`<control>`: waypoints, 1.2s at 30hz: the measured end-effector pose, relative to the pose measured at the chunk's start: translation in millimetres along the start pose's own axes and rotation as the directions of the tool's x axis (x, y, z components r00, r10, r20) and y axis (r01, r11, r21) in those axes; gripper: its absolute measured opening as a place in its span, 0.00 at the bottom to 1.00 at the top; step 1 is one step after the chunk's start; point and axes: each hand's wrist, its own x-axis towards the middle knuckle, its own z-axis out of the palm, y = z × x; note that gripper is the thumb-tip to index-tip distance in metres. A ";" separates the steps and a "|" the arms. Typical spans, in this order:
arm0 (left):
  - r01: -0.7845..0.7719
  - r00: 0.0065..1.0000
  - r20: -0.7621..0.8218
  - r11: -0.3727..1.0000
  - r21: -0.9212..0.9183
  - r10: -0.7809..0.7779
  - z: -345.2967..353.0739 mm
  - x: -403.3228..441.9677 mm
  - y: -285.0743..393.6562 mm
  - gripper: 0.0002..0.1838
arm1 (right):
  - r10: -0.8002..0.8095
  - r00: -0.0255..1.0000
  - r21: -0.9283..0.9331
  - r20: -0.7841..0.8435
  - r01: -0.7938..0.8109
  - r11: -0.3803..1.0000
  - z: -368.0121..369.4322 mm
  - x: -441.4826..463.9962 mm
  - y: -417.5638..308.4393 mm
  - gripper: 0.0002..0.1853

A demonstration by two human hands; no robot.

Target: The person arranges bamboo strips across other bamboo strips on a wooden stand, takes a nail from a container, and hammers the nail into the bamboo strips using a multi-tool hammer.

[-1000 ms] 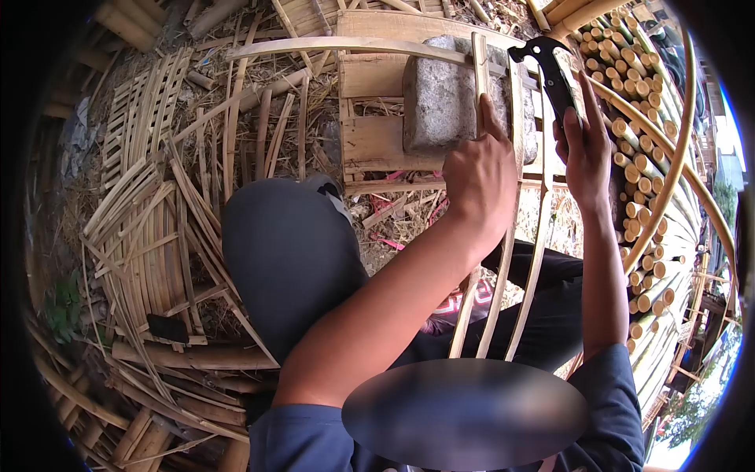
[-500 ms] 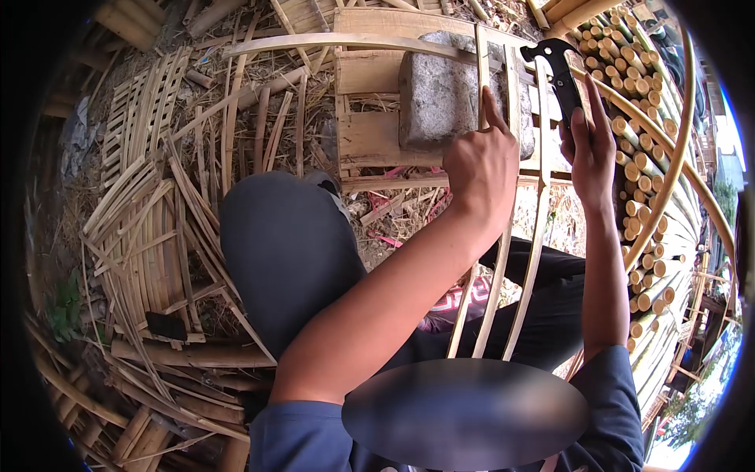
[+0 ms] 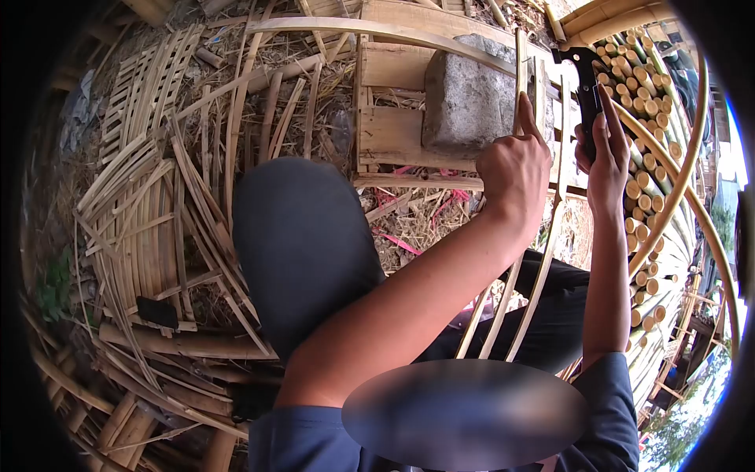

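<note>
My left hand (image 3: 515,169) is closed around a bamboo strip (image 3: 520,67), with its index finger stretched along it. Two more lengthwise strips, one upright beside the finger (image 3: 539,90) and a longer one (image 3: 560,181), run to the right of it toward my lap. Across their far ends lies a curved crosswise strip (image 3: 377,28), passing over a rough grey stone block (image 3: 464,102). In my right hand (image 3: 604,157) is a black hammer (image 3: 587,102), its head up beside the strip ends. My palm partly hides its handle.
Beneath the block is a wooden slat platform (image 3: 393,67). A stack of cut bamboo poles (image 3: 649,169) lines the right side. Woven and loose bamboo strips (image 3: 141,228) cover the ground at left. My bent knee (image 3: 303,236) stands left of my left arm.
The view has shifted, so the block, strips and both hands appear farther right. The hammer sits slightly lower in the picture. Both hands keep their holds.
</note>
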 end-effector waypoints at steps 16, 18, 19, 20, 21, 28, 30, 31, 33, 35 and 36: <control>-0.013 0.990 0.136 0.999 -0.049 0.020 -3.2 1.5 -5.4 0.38 | -0.029 0.998 -0.107 0.061 0.036 0.994 -6.3 -6.9 5.3 0.26; -0.018 0.989 0.149 0.999 -0.046 0.024 -2.7 2.4 -5.6 0.38 | -0.037 0.997 -0.084 0.074 0.043 0.996 -6.8 -6.1 6.8 0.26; -0.020 0.988 0.154 0.999 -0.044 0.027 -2.3 2.8 -5.6 0.38 | -0.041 0.996 -0.073 0.080 0.047 0.996 -7.0 -5.3 7.8 0.26; -0.019 0.988 0.155 0.999 -0.046 0.026 -2.0 2.8 -5.5 0.38 | -0.046 0.995 -0.067 0.083 0.052 0.996 -7.8 -3.7 9.7 0.27; -0.016 0.987 0.156 0.999 -0.047 0.024 -1.8 2.8 -5.4 0.38 | -0.048 0.996 -0.072 0.078 0.054 0.996 -7.7 -3.4 9.1 0.27; -0.010 0.990 0.138 0.999 -0.045 0.017 -0.7 1.8 -6.4 0.38 | -0.028 0.995 -0.146 0.092 0.041 0.988 -3.3 2.9 1.2 0.26; 0.001 0.994 0.107 0.992 -0.123 0.012 -5.6 0.9 -7.7 0.36 | -0.022 0.992 -0.175 0.126 0.044 0.984 -1.2 9.4 -1.6 0.24; -0.004 0.996 0.089 0.992 -0.127 0.016 -8.0 0.6 -8.9 0.36 | -0.028 0.991 -0.281 0.134 0.065 0.957 -1.6 14.6 -4.1 0.23; 0.002 0.986 0.165 0.978 -0.209 0.033 -9.3 2.9 -9.7 0.38 | -0.098 0.986 -0.482 0.138 0.153 0.863 1.5 18.2 -14.2 0.23; -0.026 0.992 0.114 0.980 -0.196 0.050 -5.8 1.2 -9.2 0.37 | -0.139 0.977 -0.556 0.159 0.205 0.805 2.4 24.4 -22.2 0.24; -0.020 0.993 0.113 0.978 -0.208 0.044 -5.4 2.1 -9.0 0.38 | -0.173 0.972 -0.544 0.160 0.233 0.806 3.8 27.3 -23.3 0.24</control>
